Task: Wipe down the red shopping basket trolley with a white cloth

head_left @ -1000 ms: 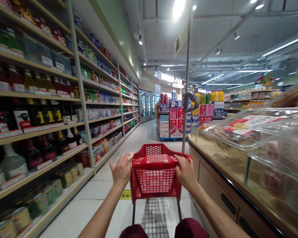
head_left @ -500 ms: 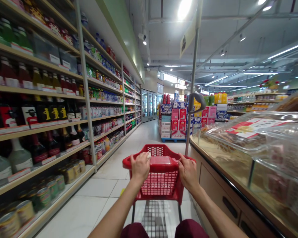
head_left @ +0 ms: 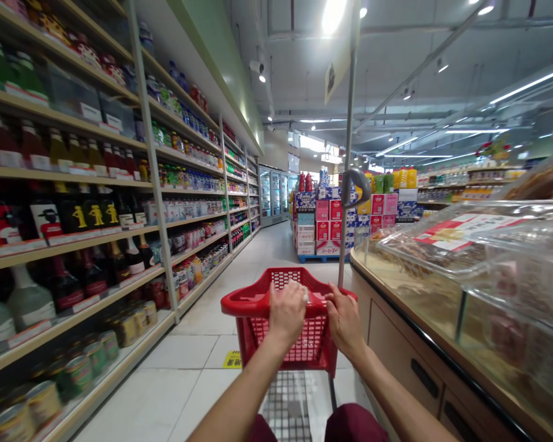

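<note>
A red plastic shopping cart [head_left: 251,328] stands in front of me, its basket a mesh with holes. My left hand [head_left: 286,316] is closed over the middle of the cart's red handle [head_left: 239,301], and a small whitish thing I cannot make out shows by its fingers. Closed round the right part of that handle is my right hand [head_left: 345,322]. Both palms face down, and the undersides of the fingers are hidden. Through the mesh I cannot make out any contents.
Shelves of bottles and cans [head_left: 85,227] line the left side. On the right runs a glass-sided counter [head_left: 396,270] with clear-lidded packs [head_left: 470,236]. A metal pole [head_left: 349,123] rises at its corner. Ahead, stacked boxes [head_left: 322,224] sit on a blue pallet [head_left: 311,258].
My left hand has slid right, from the left end of the handle to its middle. The right hand keeps its place on the handle. A yellow floor sign now shows more fully.
</note>
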A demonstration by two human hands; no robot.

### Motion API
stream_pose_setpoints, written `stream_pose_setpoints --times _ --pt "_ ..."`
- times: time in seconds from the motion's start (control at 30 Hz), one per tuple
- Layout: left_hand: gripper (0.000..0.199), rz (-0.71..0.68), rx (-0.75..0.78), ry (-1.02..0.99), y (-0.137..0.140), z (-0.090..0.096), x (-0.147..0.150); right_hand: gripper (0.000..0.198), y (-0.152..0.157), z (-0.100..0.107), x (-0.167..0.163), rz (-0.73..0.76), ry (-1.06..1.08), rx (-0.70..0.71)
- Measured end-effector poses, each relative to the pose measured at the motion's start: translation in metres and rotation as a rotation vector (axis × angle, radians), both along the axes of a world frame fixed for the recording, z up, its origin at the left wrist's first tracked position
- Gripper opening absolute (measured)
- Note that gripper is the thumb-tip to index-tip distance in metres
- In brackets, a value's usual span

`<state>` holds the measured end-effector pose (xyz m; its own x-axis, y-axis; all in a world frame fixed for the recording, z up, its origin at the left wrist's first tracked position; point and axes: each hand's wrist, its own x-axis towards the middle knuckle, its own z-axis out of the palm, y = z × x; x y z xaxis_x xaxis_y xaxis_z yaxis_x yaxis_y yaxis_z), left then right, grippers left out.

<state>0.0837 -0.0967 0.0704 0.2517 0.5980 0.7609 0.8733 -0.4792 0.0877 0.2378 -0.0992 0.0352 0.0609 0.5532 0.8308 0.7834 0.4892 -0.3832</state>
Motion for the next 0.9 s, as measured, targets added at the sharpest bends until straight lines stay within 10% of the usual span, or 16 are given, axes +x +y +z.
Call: stream_pose_setpoints --times 0.13,0.33,0.53,0.77,0.9 --pt "0.028 -0.147 0.029 0.037 -0.003 -0.005 0.009 0.041 -0.001 0.000 0.003 0.016 -0.051 -0.001" --pt "0.026 0.158 -0.062 -0.169 -0.001 0.000 -0.060 0.039 -0.002 0.000 -0.004 -0.025 -0.044 -0.001" --pt "0.028 -0.098 0.050 -0.016 -0.009 -0.007 -0.018 0.039 0.002 -0.001 0.001 -0.016 -0.046 -0.003" --pt "0.026 0.211 0.037 -0.123 0.001 -0.013 -0.102 0.039 0.004 -0.002 0.002 -0.047 -0.053 0.019" --pt "0.028 0.069 0.044 -0.082 -0.004 -0.016 -0.066 0.039 0.004 -0.003 0.000 -0.047 -0.057 0.030"
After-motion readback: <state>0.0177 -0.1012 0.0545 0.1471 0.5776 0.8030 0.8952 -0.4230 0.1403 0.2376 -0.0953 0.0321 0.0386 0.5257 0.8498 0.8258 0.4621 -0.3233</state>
